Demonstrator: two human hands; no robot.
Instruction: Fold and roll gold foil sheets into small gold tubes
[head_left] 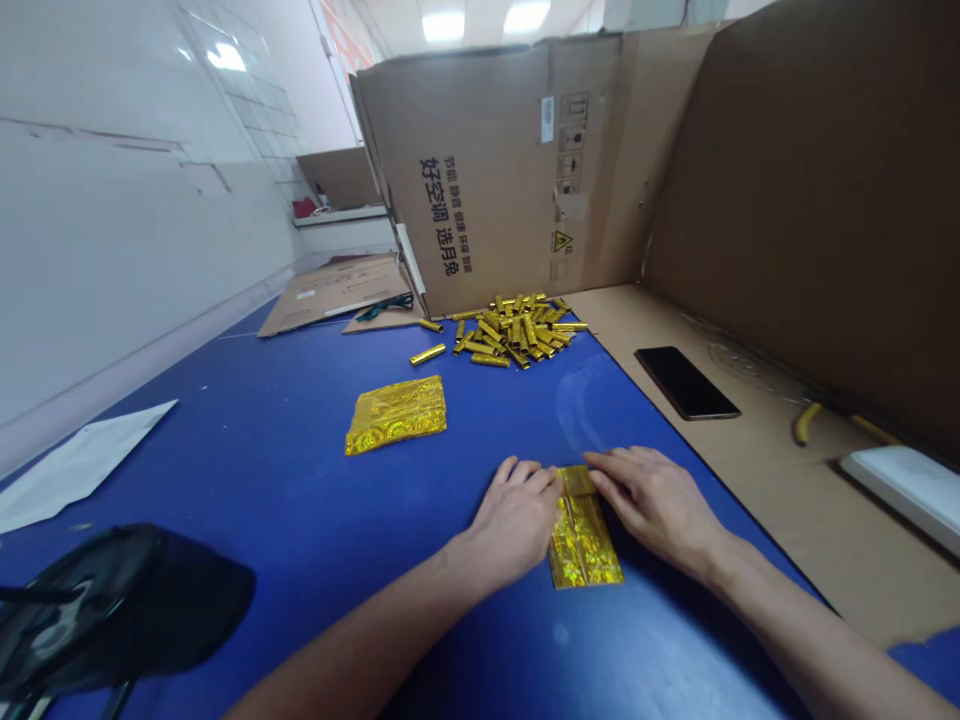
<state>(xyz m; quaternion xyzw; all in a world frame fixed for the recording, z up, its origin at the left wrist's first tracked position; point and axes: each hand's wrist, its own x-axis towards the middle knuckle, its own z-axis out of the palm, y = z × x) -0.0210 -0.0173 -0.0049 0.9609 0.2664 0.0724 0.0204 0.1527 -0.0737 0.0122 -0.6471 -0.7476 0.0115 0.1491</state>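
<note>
While both hands press flat on the blue table (pixel 247 440), a gold foil sheet (pixel 583 545) lies between them near the front edge, its far end pinned under the fingertips. The left hand (pixel 512 520) rests palm-down with fingers extended, touching the sheet's left edge; the right hand (pixel 654 500) does the same on the right side, fingers reaching across the top. Neither hand is closed around anything; they hold the sheet down rather than gripping it. A crease or fold seems to run lengthwise down the middle. Judging by its crinkled shine, the foil is thin, very light and soft, likely to slide on the smooth table and to keep any crease; it is best held at the edges with fingertip pressure. Farther off lies a stack of sheets (pixel 396 414), and beyond that a pile of gold rolls (pixel 517 330) by a cardboard box (pixel 510 170). A phone (pixel 686 382) sits to the right on cardboard, a black object (pixel 112 610) at lower left.
</note>
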